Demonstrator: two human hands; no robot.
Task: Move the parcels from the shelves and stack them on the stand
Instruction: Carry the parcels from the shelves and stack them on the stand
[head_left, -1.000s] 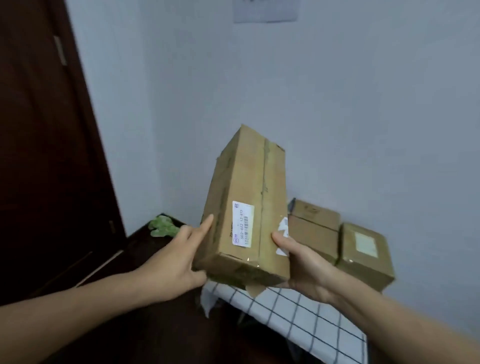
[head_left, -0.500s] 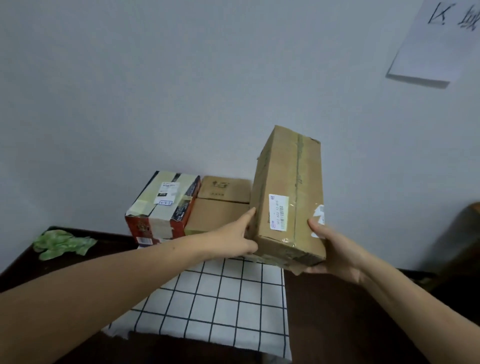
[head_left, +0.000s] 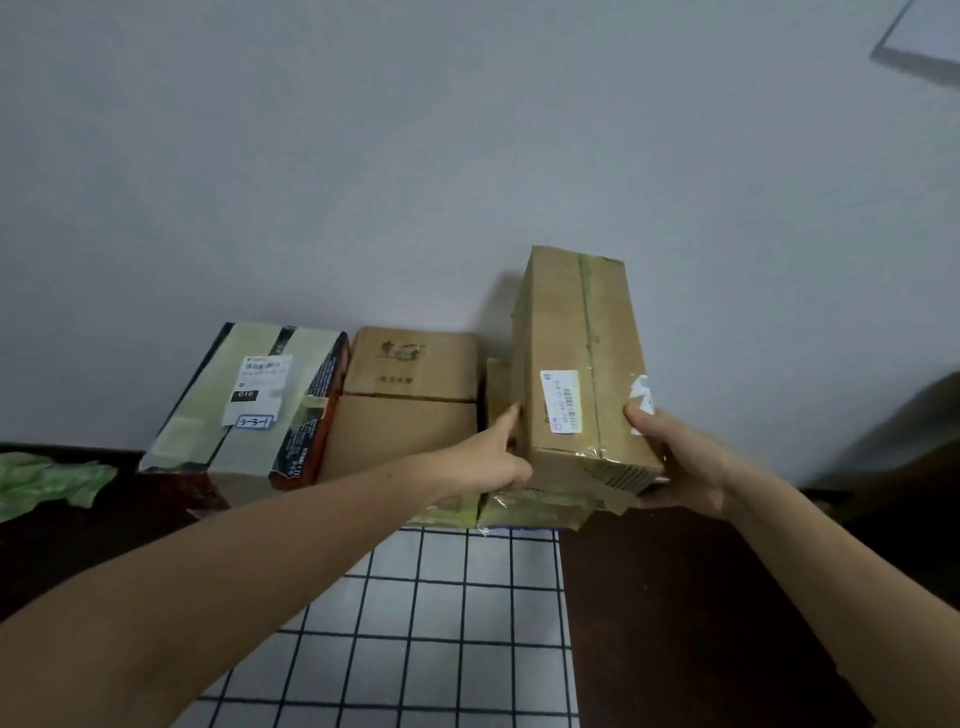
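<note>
"Both sides of the long parcel (head_left: 582, 374) held?"

"Yes: my right hand (head_left: 675, 457) grips its near corner, my left hand (head_left: 488, 462) presses straight fingers on its side. It sits tilted over a flat parcel (head_left: 535, 512) on the stand (head_left: 675, 597), just right of the brown box (head_left: 410, 405)."

long taped cardboard parcel (head_left: 576, 364), tilted
</note>
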